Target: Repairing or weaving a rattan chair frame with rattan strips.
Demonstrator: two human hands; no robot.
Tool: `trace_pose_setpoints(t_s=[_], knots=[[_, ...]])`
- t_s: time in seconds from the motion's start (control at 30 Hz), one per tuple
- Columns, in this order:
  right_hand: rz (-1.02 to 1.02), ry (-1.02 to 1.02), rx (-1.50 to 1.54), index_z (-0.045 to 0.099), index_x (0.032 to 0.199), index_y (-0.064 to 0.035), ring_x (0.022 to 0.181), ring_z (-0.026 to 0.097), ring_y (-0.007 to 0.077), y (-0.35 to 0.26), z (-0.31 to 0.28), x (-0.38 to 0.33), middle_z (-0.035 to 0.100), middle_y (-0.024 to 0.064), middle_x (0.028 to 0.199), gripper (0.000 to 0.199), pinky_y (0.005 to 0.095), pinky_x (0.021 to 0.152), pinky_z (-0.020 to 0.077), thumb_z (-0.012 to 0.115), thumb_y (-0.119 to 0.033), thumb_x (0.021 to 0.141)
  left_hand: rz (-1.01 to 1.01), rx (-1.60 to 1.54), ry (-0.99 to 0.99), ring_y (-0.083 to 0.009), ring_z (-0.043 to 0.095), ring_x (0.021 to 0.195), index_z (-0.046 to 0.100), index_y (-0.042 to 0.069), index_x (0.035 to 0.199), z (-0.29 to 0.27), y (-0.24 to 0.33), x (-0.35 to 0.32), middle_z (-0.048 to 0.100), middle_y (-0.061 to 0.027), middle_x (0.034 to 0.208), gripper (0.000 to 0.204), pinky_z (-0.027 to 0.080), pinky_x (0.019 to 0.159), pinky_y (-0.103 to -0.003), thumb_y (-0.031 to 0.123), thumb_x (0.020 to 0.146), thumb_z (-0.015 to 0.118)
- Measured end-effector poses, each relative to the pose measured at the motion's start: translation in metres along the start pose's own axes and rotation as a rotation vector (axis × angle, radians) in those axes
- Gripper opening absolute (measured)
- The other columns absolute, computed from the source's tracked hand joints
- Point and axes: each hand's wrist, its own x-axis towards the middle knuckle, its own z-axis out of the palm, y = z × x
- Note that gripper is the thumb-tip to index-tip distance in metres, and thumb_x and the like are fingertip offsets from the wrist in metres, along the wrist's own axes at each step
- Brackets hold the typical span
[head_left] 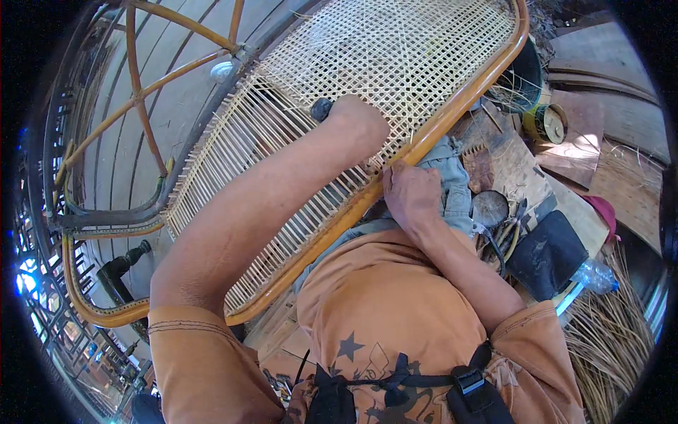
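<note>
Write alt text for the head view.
A person's left hand is bent over a partly woven cane panel, beside a small dark object, while the right hand touches the panel's brown rim. At right are a clear bottle and loose strands.

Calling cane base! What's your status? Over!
Left hand over cane panel, beside dark round object. Right hand at brown rim. Panel partly woven. Left forearm hides some strands.

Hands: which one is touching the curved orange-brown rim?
The right hand, which rests against the orange-brown rim; the left hand is instead over the woven cane, beside a small dark object.
</note>
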Motion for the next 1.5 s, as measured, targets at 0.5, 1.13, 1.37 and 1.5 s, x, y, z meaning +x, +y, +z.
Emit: trace_pose_setpoints(t_s=[0.5,1.13,1.37,1.5], knots=[[-0.125,-0.167,0.214,0.058,0.081,-0.0046,0.074,0.06,0.0375,0.032,-0.019,0.021,0.061,0.0194,0.075,0.018,0.0462,0.063,0.0475,0.052,-0.021,0.085,-0.184,-0.135,-0.104,-0.024,0.065,0.089,0.07,0.01,0.094,0.005,0.003,0.0,0.068,-0.0082,0.096,0.028,0.05,0.075,-0.036,0.027,0.075,0.059],[-0.254,-0.101,-0.021,0.061,0.077,-0.0076,0.071,0.063,0.0365,0.028,-0.02,0.041,0.063,0.0184,0.072,0.011,0.0462,0.063,0.0494,0.052,-0.013,0.078,-0.508,-0.494,0.034,-0.0301,0.064,0.087,0.066,0.004,0.091,0.047,0.001,-0.027,0.066,-0.016,0.09,0.047,0.05,0.074,-0.04,0.046,0.078,0.053],[-0.272,-0.152,0.051,0.06,0.076,-0.006,0.07,0.062,0.038,0.029,-0.025,0.042,0.062,0.0201,0.07,0.015,0.0468,0.063,0.0489,0.053,-0.018,0.08,-0.465,-0.842,0.235,-0.0338,0.062,0.084,0.064,0.004,0.089,0.075,0.0,-0.029,0.064,-0.0188,0.086,0.036,0.048,0.073,-0.043,0.037,0.08,0.055],[-0.277,-0.227,0.077,0.058,0.081,-0.0046,0.072,0.06,0.0388,0.037,-0.022,0.048,0.061,0.02,0.072,0.022,0.047,0.064,0.0475,0.053,-0.026,0.084,-0.43,-0.895,0.263,-0.0356,0.061,0.083,0.061,0.003,0.087,0.072,0.007,-0.019,0.063,-0.0202,0.085,0.029,0.047,0.073,-0.044,0.031,0.079,0.056]])
